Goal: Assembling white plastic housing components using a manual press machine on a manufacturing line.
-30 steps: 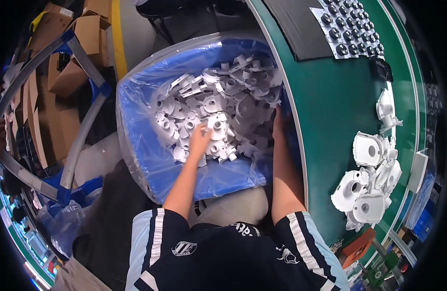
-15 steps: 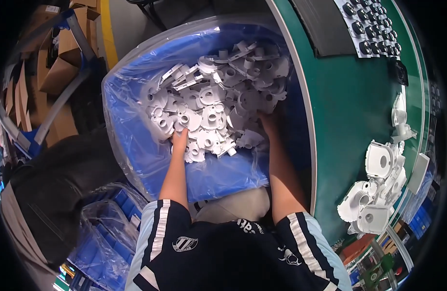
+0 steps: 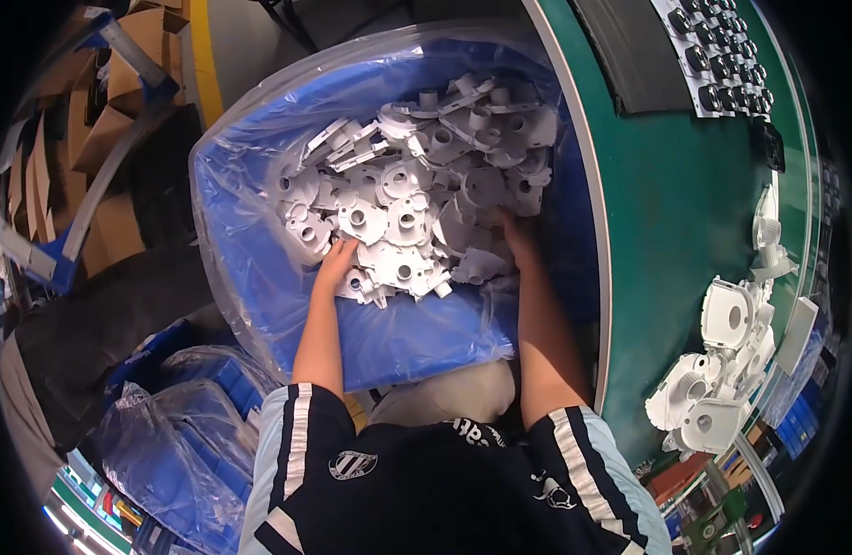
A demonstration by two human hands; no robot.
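A heap of white moulded plastic parts, several with round collars and holes, fills a bin lined with clear plastic film. My left hand is at the heap's near left edge, its fingers closed on the rim of a white plastic part. Some of those fingers are hidden by the part. My right hand reaches into the shaded right side of the heap, beside another white part. Shadow and the parts hide its fingertips, so its grip is unclear.
The blue bin stands against a green-topped table on my right. More white parts lie on that table, near a panel of black knobs. Cardboard boxes and film-covered blue crates are on the left.
My left hand has shifted slightly left, and the white part at its fingertips has moved up and right. My right hand stays in nearly the same place.
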